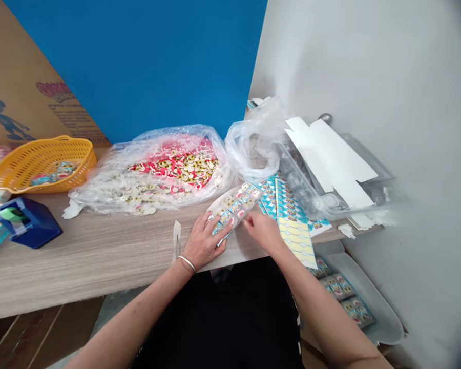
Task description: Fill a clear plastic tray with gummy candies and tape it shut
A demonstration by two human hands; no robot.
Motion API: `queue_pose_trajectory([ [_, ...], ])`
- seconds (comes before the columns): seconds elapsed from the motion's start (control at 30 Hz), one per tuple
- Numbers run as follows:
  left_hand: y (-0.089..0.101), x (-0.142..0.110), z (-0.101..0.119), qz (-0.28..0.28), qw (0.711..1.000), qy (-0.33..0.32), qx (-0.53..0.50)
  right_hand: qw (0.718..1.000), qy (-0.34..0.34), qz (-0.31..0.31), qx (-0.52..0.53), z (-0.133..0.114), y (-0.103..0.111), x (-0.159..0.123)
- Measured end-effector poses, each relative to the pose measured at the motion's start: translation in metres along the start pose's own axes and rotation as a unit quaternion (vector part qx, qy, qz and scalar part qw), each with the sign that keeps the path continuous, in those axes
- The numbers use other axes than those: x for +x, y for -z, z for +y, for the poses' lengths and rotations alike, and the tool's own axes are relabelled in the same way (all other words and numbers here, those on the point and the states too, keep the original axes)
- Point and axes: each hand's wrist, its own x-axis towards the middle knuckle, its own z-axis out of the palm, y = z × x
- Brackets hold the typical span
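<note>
A printed blister strip (234, 211) is held above the table's front edge, tilted, between the two hands. It is gripped by the left hand (203, 241), whose fingers are spread across its lower end and closed around it. The right hand (263, 230) is brought against its near edge; the fingertips are curled in, but they are partly hidden and blurred, so a firm grasp cannot be confirmed.

Much loose stock is left: a large plastic bag (149, 174) is filled with round red, yellow and white pieces (176, 171). Some small items are held in a yellow basket (42, 164). Printed sheets (288, 215) are fanned out just right of the hands, beside a clear plastic tray (295, 179) on which white card (330, 154) is laid.

Some work appears done: several sealed packs (340, 292) are lined up in a pale bin (384, 323) below the table at lower right, with space left around them. A blue tape dispenser (28, 223) is placed at the far left, and a narrow white sliver (176, 238) lies just beside the left hand.
</note>
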Motion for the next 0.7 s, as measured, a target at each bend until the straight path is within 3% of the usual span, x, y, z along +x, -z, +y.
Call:
queue_pose_trajectory([
  [0.1, -0.001, -0.001, 0.000, 0.009, 1.000, -0.006, 0.013, 0.993, 0.044, 0.102, -0.049, 0.002, 0.033, 0.044],
  [0.2, 0.003, 0.001, -0.002, 0.008, 1.000, -0.011, 0.018, 0.986, 0.132, 0.055, -0.090, 0.001, 0.049, 0.089],
  [0.27, 0.010, 0.003, -0.004, -0.010, 1.000, -0.016, 0.021, 0.984, 0.149, 0.029, -0.093, 0.002, 0.048, 0.103],
  [0.47, 0.040, 0.014, -0.019, -0.077, 0.995, -0.038, 0.053, 0.989, 0.116, 0.036, -0.087, 0.027, 0.036, 0.073],
  [0.7, 0.044, 0.021, -0.044, -0.091, 0.993, -0.033, 0.071, 0.995, 0.077, -0.060, -0.009, 0.045, 0.035, 0.064],
])
